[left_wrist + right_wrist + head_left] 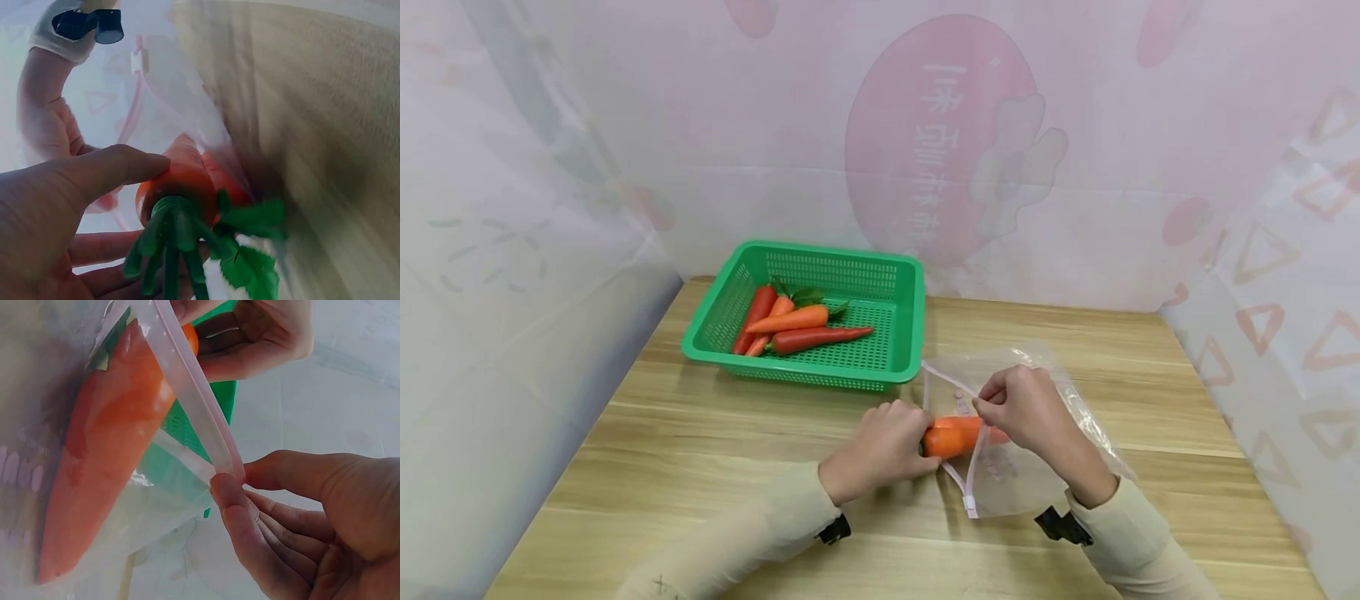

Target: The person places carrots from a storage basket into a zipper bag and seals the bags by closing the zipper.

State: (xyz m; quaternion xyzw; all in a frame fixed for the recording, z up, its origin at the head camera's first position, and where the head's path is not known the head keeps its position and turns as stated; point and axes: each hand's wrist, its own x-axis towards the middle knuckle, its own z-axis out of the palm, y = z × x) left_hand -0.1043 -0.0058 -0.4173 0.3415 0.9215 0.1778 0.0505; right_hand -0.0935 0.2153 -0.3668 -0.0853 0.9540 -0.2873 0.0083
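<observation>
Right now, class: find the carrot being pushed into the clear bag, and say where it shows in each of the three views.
Head view: the carrot lies low and centre, between the left hand and the right hand.
Left wrist view: the carrot is centre, its green top nearest the camera.
Right wrist view: the carrot runs down the left side inside the bag.
Shared landmark: the bag's pink zip strip.

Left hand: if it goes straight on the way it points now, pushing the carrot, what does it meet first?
Probably the open mouth of the zip bag, then the right hand pinching its rim. The left hand grips the carrot.
</observation>
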